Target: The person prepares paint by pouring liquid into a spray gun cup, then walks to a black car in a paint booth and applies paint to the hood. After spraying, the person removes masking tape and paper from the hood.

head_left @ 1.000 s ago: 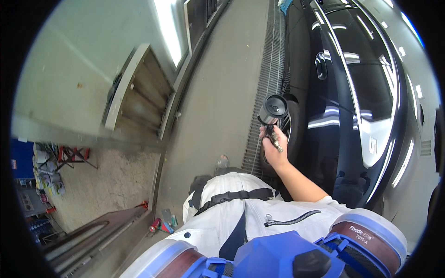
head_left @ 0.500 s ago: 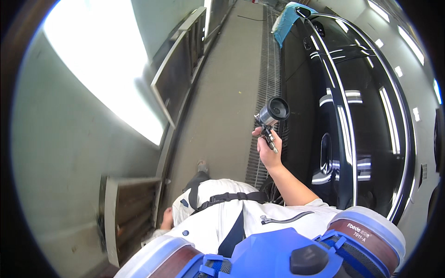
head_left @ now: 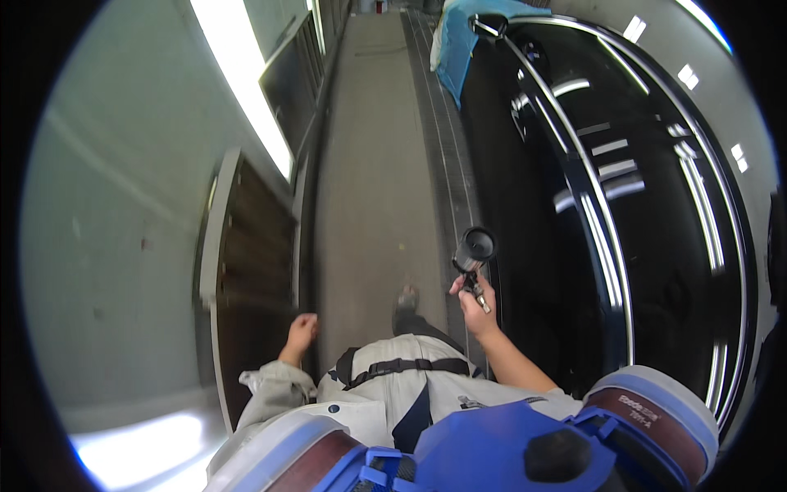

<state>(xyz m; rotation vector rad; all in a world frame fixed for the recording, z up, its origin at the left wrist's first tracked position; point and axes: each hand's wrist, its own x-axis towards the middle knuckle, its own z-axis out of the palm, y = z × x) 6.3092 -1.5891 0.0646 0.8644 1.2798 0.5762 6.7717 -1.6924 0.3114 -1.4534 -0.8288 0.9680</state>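
My right hand (head_left: 478, 305) is closed round a spray gun (head_left: 474, 261) with a round dark cup on top, held upright in front of my right hip. Beside it on the right runs the glossy black side of a car (head_left: 529, 221), apart from the gun. My left hand (head_left: 304, 332) hangs at my left side with its fingers curled in, and nothing shows in it. The nearest thing to it is a dark framed panel (head_left: 254, 246) low along the wall.
A grey walkway (head_left: 373, 156) stretches ahead, with a floor grating (head_left: 443, 164) along the car. Blue sheeting (head_left: 457, 57) hangs over the car's front near its mirror (head_left: 489, 26). On the left stands a pale wall (head_left: 123, 221) with a bright light strip (head_left: 246, 74).
I have moved forward along the car, so the framed panels have drawn closer. My left hand has swung forward into fuller view. My right hand still holds the spray gun, now lower in the picture.
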